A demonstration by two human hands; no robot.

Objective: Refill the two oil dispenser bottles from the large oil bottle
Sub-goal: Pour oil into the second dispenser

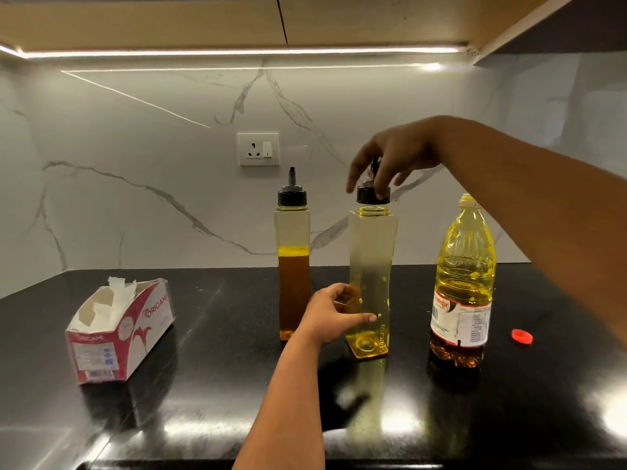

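Black polished stone bench (203, 385), glossy, light glare on it; white marble-look wall (135, 147) behind with grey veins.

3 bottles total, all clear plastic, standing upright in a row on the bench:
- 1 large oil bottle (463, 283), round, ribbed, paper label, uncapped, yellow oil most of the way up. Rightmost.
- 2 dispenser bottles, tall, square section. Left one (293, 266): black spout cap on, amber oil a bit over halfway. Middle one (371, 283): waisted shape, neck open, pale yellow oil nearly to the shoulder, sits between the other two.

1 tissue box (122, 330), cardboard, red and white, top torn open, white tissue sticking out, well left of the bottles.

Left hand (334, 318): grip closed around the lower half of the middle bottle, fingers wrapped on its front face.

Right hand (390, 164): fingers pinch the black spout cap (372, 194) from above, held just over the open neck, small gap visible, not seated.

1 wall socket (258, 149), white plastic, with switch.

1 red screw cap (522, 335), small, round, lying on the bench just right of the large bottle.
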